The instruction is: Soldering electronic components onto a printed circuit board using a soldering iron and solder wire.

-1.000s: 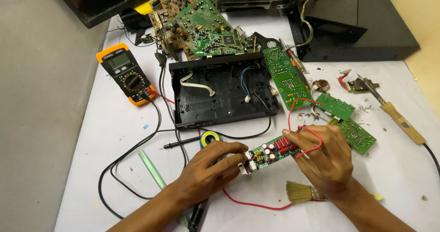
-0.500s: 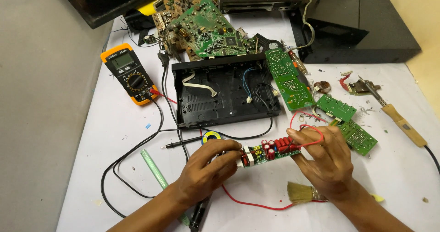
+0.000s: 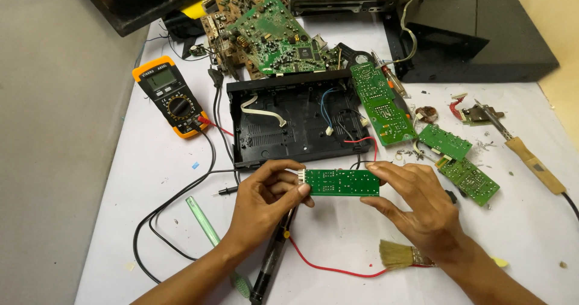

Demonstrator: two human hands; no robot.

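Both hands hold a small green circuit board above the near middle of the white surface (image 3: pixel 151 178).

The open black casing (image 3: pixel 295 121) lies toward the far edge, an orange multimeter (image 3: pixel 170 97) by the left edge. The left hand (image 3: pixel 262 199) has its grip pinching the circuit board (image 3: pixel 342 182) at the left end; the right hand (image 3: pixel 416 205) pinches the right end. A small brush (image 3: pixel 401 255) lies at the near edge under the right wrist.

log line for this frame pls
left hand: holds board left end | right hand: holds right end | board: solder side up, above table
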